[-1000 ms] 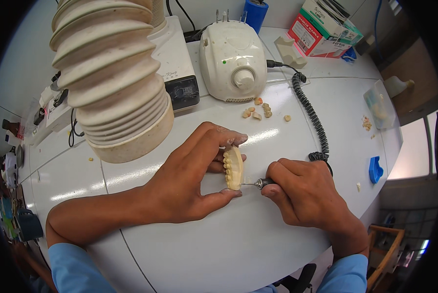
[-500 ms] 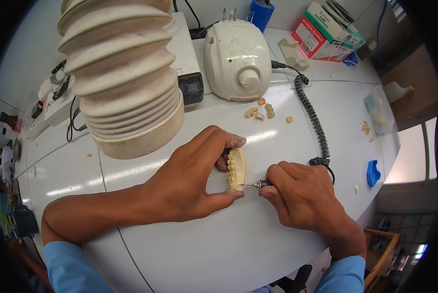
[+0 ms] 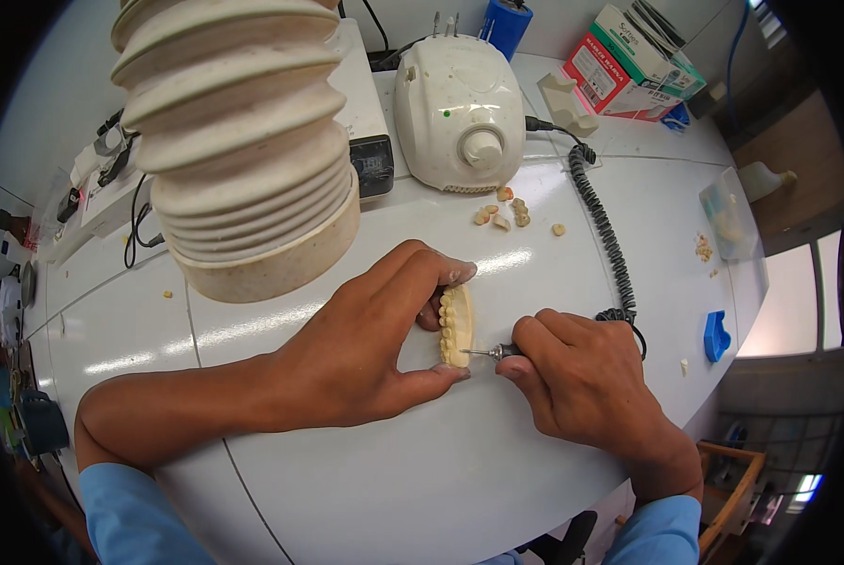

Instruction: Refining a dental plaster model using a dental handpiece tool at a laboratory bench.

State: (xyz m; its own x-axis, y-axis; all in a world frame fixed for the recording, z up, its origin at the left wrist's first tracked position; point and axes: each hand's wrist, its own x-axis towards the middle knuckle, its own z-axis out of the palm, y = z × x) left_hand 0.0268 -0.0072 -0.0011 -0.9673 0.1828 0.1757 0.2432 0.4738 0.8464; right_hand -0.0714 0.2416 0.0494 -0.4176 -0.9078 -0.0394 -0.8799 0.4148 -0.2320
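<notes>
A cream-coloured dental cast [image 3: 456, 328] with a row of teeth stands on edge, pinched at its two ends between the thumb and fingers of my left hand [image 3: 365, 348]. My right hand [image 3: 582, 377] is closed around a rotary handpiece [image 3: 507, 352]. Its thin bur [image 3: 478, 352] points left and reaches the lower end of the cast, close to my left thumb. Whether the tip actually touches cannot be made out. White dust coats my left fingertips. From the handpiece, a black coiled cord [image 3: 603, 221] runs up to a white control unit [image 3: 462, 118] with a round knob.
A ribbed white suction hose [image 3: 243, 169] hangs over the table's left half. Several loose tooth pieces [image 3: 502, 217] lie behind the cast. At the right are a blue tray-shaped piece [image 3: 717, 336] and a clear plastic container [image 3: 731, 215]. Boxes [image 3: 629, 66] stand at the back right.
The whole view has shifted very slightly. Both hands keep their grips, and the bur stays at the cast's lower end.
</notes>
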